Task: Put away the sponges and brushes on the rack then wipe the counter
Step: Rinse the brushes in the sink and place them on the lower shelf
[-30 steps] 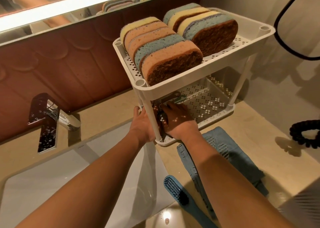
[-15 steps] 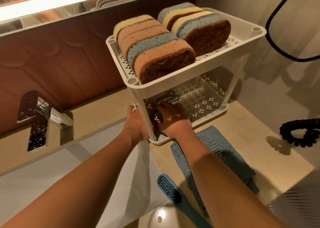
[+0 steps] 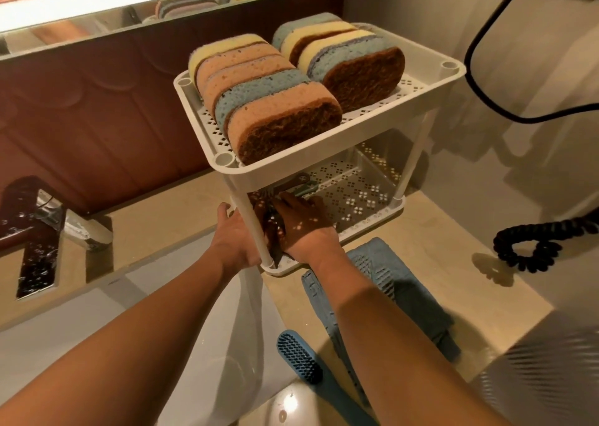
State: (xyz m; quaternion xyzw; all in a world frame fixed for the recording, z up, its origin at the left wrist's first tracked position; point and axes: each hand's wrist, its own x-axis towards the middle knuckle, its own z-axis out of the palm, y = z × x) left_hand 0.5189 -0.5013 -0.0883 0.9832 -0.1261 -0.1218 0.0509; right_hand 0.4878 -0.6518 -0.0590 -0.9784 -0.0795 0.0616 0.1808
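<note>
Blue brush (image 3: pixel 299 357) waits on the near counter (image 3: pixel 437 263) beside the cloth (image 3: pixel 405 283); sponges (image 3: pixel 269 101) already fill the rack (image 3: pixel 356 134) top tier. Left hand (image 3: pixel 233 241) and right hand (image 3: pixel 304 228) are at the lower-tier brushes (image 3: pixel 298 182), grip can't tell. Wiping's not done.

Single head-worn view, looking forward and down (wide-angle, so straight edges bow near the borders).

The camera sits close above the person's arms, which enter from the bottom edge and lead up to the left hand (image 3: pixel 235 241) and right hand (image 3: pixel 304 231) at centre frame. It faces the white rack (image 3: pixel 372 130), which stands near enough to fill the upper middle. The desk (image 3: pixel 437 263) spreads across the lower right, the sink (image 3: pixel 97 328) lies lower left, and a mirror (image 3: pixel 97 20) crosses the upper left.
</note>
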